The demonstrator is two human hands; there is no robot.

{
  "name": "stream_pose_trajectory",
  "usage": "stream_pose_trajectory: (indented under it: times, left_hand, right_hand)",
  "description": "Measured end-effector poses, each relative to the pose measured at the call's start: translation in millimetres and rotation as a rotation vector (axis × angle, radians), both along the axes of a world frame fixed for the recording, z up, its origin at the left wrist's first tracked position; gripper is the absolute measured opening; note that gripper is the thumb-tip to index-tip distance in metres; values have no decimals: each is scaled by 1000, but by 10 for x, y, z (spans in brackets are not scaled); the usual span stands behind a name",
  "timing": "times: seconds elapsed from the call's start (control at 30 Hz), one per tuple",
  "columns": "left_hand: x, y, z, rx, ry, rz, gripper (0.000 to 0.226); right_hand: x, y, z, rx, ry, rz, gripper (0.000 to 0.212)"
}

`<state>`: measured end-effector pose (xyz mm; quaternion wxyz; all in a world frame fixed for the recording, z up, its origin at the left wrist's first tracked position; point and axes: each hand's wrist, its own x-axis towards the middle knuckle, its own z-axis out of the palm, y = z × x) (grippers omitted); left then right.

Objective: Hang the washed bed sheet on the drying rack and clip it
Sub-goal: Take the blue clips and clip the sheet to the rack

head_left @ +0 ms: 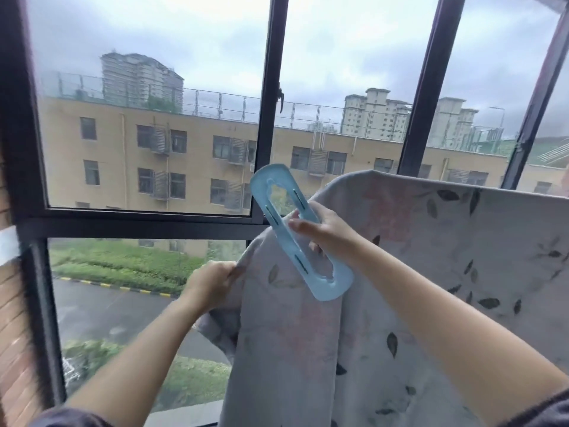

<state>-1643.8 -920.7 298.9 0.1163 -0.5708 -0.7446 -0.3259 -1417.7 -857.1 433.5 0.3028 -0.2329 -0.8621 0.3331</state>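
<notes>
**Blue plastic clip held slantwise over the hung sheet**

Pale blue and flat, the clip [334, 288] was a long, round-ended plastic loop with a wide slot down its middle and short dark slits along both side rails. Its long axis ran on a diagonal, the upper end pointing up and left toward the window glass, the lower end pointing down and right over the cloth. It lay in front of the bed sheet's left shoulder, where the fabric fell away from its top edge.

The right hand [323, 232] reached in from the lower right with the forearm bare and stretched forward. Its fingers were curled around one rail of the clip near mid-length, passing through the slot, with the thumb laid across the front. The left hand [212, 283] came up from the lower left and pinched the sheet's left edge between thumb and bent fingers, drawing the cloth slightly sideways.

The bed sheet [431, 241] was soft grey fabric printed with dark leaves and faint pink patches. It hung in loose vertical folds, its upper edge running nearly level to the right; whatever bar carried it was covered by the cloth. Behind stood a dark metal window frame [268, 118], with tan buildings and grey sky beyond the glass.
</notes>
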Motion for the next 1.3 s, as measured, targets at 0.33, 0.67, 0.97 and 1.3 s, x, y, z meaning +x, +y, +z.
stream_pose_trajectory:
  times: [0.33, 0.67, 0.97, 1.3]
  left_hand:
    - [-317, -487, -23, -395, -6, 354, 13]
    - [-728, -829, -642, -375, -611, 420, 2]
    - [-928, -1473, -705, 167, -1650, 92, 13]
    - [-1308, -1814, -356, 303, -1477, -57, 15]
  right_hand:
    - [122, -45, -163, -73, 27, -69, 19]
    - [-7, -302, -490, -74, -63, -101, 16]
    - [-615, -620, -700, -81, -113, -8, 31]
    - [-1081, -876, -717, -46, -108, 57, 24]
